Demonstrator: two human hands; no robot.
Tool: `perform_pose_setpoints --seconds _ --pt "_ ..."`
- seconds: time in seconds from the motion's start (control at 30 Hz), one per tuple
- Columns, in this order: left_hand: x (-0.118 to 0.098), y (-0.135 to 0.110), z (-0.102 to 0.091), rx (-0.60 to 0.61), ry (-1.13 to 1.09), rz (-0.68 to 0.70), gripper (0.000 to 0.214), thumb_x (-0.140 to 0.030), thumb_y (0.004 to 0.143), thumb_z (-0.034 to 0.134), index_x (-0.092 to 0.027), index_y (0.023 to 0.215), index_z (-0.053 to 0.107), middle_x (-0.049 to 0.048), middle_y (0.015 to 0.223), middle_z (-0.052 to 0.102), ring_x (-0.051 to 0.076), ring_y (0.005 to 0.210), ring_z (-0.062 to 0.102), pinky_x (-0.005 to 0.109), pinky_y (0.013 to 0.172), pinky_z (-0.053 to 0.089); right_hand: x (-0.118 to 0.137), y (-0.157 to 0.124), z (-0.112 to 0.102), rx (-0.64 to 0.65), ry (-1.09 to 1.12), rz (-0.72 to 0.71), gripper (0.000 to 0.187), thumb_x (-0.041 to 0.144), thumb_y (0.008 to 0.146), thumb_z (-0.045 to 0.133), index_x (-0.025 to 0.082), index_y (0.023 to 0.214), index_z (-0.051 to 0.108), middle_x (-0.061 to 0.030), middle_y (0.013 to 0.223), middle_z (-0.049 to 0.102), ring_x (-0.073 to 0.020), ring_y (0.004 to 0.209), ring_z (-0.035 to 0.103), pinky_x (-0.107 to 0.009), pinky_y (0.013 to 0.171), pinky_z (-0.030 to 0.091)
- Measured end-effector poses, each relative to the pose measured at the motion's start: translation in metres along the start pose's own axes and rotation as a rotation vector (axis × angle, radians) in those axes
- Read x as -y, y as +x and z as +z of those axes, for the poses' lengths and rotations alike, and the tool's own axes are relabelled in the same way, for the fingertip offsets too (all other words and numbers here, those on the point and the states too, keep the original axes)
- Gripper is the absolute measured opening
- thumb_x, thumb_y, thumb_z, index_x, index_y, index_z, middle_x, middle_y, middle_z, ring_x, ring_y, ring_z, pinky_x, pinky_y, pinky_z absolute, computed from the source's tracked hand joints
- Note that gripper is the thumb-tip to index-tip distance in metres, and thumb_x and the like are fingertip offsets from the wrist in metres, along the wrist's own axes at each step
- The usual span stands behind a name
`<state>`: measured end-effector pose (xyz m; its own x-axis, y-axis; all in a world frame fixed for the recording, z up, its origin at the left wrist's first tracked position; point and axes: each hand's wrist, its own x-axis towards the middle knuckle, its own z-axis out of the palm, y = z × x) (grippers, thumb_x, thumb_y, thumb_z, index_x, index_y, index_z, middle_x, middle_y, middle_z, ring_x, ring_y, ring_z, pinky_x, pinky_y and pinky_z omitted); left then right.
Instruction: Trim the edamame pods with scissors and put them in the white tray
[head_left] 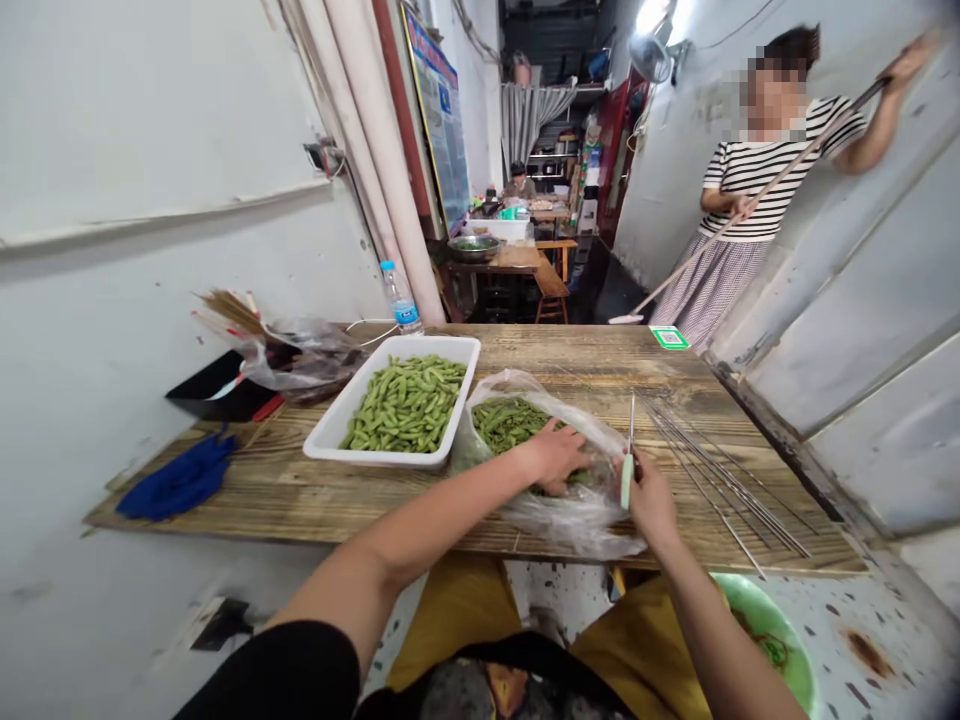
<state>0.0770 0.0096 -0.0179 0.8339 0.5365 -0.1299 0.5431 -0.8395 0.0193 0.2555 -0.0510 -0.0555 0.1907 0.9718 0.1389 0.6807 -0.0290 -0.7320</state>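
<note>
My left hand point(556, 458) reaches into a clear plastic bag point(577, 515) of green edamame pods point(506, 420) on the wooden table point(337, 495), fingers curled among the pods. My right hand point(651, 498) is closed around the pale green handle of small scissors point(628, 462), blades pointing up, just right of the bag. A white rectangular tray point(336, 438) filled with pods sits to the left of the bag.
Metal skewers point(720, 475) lie on the table's right side. A green bowl point(784, 640) sits on the floor by my right knee. A blue cloth point(180, 480), a bag of wooden sticks point(285, 355) and a water bottle point(401, 300) are at left. A person point(750, 190) with a long pole stands at right.
</note>
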Motion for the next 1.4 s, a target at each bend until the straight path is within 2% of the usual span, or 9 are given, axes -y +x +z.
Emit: perform_pose_setpoints --seconds 0.13,0.4,0.57,0.67,0.87,0.97,1.1,1.23,1.4 --pt "0.011 -0.035 -0.002 -0.113 -0.037 0.047 0.030 -0.024 0.072 0.061 -0.022 0.102 0.063 0.0104 0.109 0.057 0.028 0.112 0.047 0.047 0.100 0.032 -0.005 0.002 -0.003 0.030 -0.229 0.009 0.047 0.039 0.087 0.049 0.011 0.123 0.057 -0.0186 0.101 0.071 -0.0281 0.086 0.067 -0.034 0.072 0.047" --pt "0.042 -0.078 -0.001 -0.418 -0.319 -0.205 0.020 -0.026 0.083 0.057 -0.020 0.102 0.060 0.0087 0.120 0.058 0.022 0.119 0.047 0.037 0.103 0.036 0.000 -0.015 0.002 0.050 -0.511 -0.072 0.036 0.025 0.088 0.049 0.014 0.122 0.054 -0.0153 0.104 0.068 -0.0245 0.088 0.065 -0.030 0.071 0.044" --pt "0.053 -0.089 0.001 -0.421 -0.422 -0.358 0.016 -0.012 0.082 0.051 -0.017 0.093 0.061 0.0067 0.104 0.065 0.019 0.104 0.057 0.035 0.096 0.043 -0.009 -0.021 -0.015 0.043 -0.585 -0.049 0.035 0.023 0.087 0.050 0.014 0.119 0.056 -0.0143 0.096 0.069 -0.0240 0.082 0.066 -0.029 0.066 0.044" --pt "0.048 -0.092 0.008 -0.363 -0.402 -0.348 0.027 -0.011 0.082 0.049 -0.018 0.106 0.060 0.0095 0.122 0.060 0.020 0.114 0.054 0.037 0.100 0.042 -0.005 -0.021 -0.024 0.029 -0.564 -0.049 0.036 0.029 0.090 0.046 0.013 0.121 0.055 -0.0144 0.094 0.071 -0.0237 0.078 0.067 -0.029 0.064 0.045" --pt "0.014 -0.073 0.022 -0.184 -0.189 -0.122 0.048 -0.009 0.083 0.048 -0.025 0.127 0.054 0.0104 0.151 0.032 0.026 0.141 0.023 0.052 0.112 0.024 0.037 -0.038 -0.037 -0.183 -0.314 -0.144 0.044 0.039 0.089 0.042 0.015 0.125 0.053 -0.0177 0.113 0.066 -0.0295 0.093 0.065 -0.035 0.073 0.049" --pt "0.008 -0.066 0.023 -0.161 -0.196 -0.088 0.046 -0.012 0.085 0.048 -0.031 0.127 0.054 0.0072 0.150 0.034 0.026 0.141 0.023 0.056 0.111 0.022 0.060 -0.053 -0.048 -0.183 -0.105 -0.162 0.051 0.052 0.087 0.043 0.017 0.122 0.055 -0.0166 0.115 0.065 -0.0303 0.100 0.063 -0.039 0.082 0.049" --pt "0.019 -0.074 0.021 -0.371 -0.358 -0.178 0.030 -0.019 0.089 0.047 -0.023 0.114 0.064 0.0093 0.133 0.055 0.019 0.125 0.048 0.041 0.107 0.035 0.080 -0.073 -0.062 -0.004 0.316 -0.066 0.056 0.058 0.080 0.055 0.022 0.123 0.052 -0.0080 0.096 0.068 -0.0217 0.079 0.066 -0.034 0.073 0.053" --pt "0.017 -0.088 0.022 -0.577 -0.449 -0.325 0.025 -0.020 0.088 0.052 -0.017 0.109 0.066 0.0095 0.118 0.064 0.016 0.112 0.056 0.033 0.099 0.042 0.081 -0.080 -0.053 0.313 0.595 0.071 0.056 0.056 0.077 0.061 0.019 0.118 0.054 0.0026 0.060 0.058 -0.0146 0.054 0.057 -0.026 0.054 0.049" --pt "-0.006 -0.086 0.019 -0.459 -0.223 -0.435 0.029 -0.031 0.083 0.061 -0.023 0.112 0.064 0.0067 0.104 0.063 0.022 0.100 0.054 0.040 0.090 0.042 0.064 -0.079 -0.023 0.515 0.884 0.272 0.052 0.052 0.074 0.067 0.020 0.112 0.051 0.0086 0.056 0.048 -0.0077 0.042 0.042 -0.020 0.041 0.037"
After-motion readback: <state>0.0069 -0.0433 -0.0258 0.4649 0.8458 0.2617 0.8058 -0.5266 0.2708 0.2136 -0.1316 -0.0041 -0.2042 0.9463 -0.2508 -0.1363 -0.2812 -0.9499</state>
